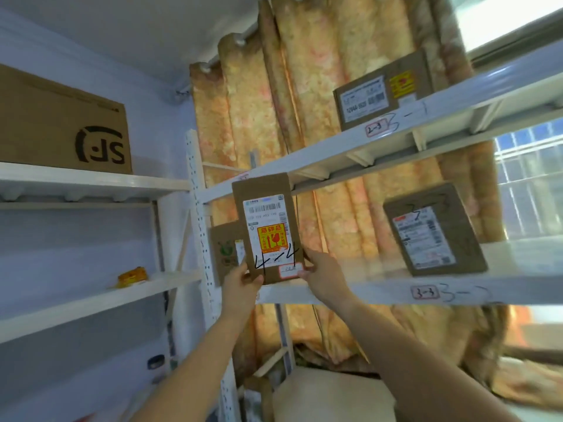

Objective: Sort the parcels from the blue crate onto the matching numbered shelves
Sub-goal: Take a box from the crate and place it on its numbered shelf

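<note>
The person holds a flat cardboard parcel in both hands, in front of the white rack. Its long axis runs up and down, tipped slightly to the left at the top. Its labelled face is turned towards the camera, with the barcode label uppermost, a red and yellow fragile sticker below it, and "4-4" handwritten upright near the bottom. The parcel's top edge overlaps the front rail of the upper shelf. Its bottom edge sits level with the front lip of the lower shelf, though whether it rests there cannot be told.

The left hand pinches the lower left corner, thumb on the front face and fingers curled behind. The right hand grips the lower right corner, its thumb pressed beside a small red-bordered sticker.

Just behind the held parcel, to its left, a second box with a green logo stands on the lower shelf. Further right on that shelf another labelled parcel leans back above a tag reading "3-3". On the upper shelf a brown carton stands above a tag reading "2-3". On the left rack sits a large carton printed "SF", upside down, and a small orange packet lies one shelf lower. A patterned orange curtain hangs behind.
</note>
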A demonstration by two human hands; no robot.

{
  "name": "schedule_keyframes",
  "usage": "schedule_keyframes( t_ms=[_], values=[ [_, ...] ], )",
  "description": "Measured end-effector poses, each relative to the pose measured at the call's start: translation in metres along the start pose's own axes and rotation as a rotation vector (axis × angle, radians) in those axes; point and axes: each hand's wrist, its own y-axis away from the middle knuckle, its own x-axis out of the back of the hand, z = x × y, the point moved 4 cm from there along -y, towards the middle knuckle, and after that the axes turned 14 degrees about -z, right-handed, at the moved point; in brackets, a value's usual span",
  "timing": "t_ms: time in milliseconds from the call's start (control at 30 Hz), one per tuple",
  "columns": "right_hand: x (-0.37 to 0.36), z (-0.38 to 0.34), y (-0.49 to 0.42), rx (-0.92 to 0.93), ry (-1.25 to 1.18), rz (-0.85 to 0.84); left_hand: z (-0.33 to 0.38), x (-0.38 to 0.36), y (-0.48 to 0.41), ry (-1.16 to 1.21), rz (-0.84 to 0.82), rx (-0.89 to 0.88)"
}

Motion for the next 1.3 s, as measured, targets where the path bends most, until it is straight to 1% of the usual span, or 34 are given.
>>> schedule_keyframes(
  t_ms=[67,233,333,433,533,633,767,1000,1067,1133,1200,1300],
  values=[
    [0.019,0.015,0.023,-0.041,0.083,0.098,0.003,-0.027,0.002,0.018,-0.024,-0.024],
    [0.081,0.035,0.098,-0.125,0.273,0.303,0.022,-0.117,0.023,0.086,-0.129,-0.184],
    [0.120,0.037,0.142,-0.158,0.367,0.372,0.042,-0.169,0.043,0.182,-0.161,-0.284],
    [0.154,0.028,0.188,-0.180,0.384,0.420,0.060,-0.217,0.066,0.189,-0.178,-0.345],
    [0.188,0.020,0.235,-0.244,0.412,0.465,0.081,-0.262,0.086,0.206,-0.283,-0.375],
    [0.222,0.018,0.280,-0.347,0.514,0.514,0.108,-0.299,0.106,0.241,-0.387,-0.404],
    [0.262,0.021,0.331,-0.498,0.554,0.544,0.134,-0.344,0.124,0.318,-0.541,-0.319],
    [0.328,0.037,0.382,-0.562,0.499,0.619,0.177,-0.403,0.134,0.434,-0.701,-0.234],
    [0.342,0.047,0.393,-0.574,0.502,0.617,0.175,-0.423,0.134,0.464,-0.750,-0.171],
    [0.350,0.061,0.405,-0.595,0.466,0.599,0.164,-0.443,0.139,0.511,-0.800,-0.059],
    [0.355,0.079,0.418,-0.628,0.430,0.561,0.149,-0.461,0.147,0.529,-0.827,0.043],
    [0.355,0.106,0.438,-0.677,0.400,0.506,0.129,-0.480,0.164,0.542,-0.851,0.144]
  ],
)
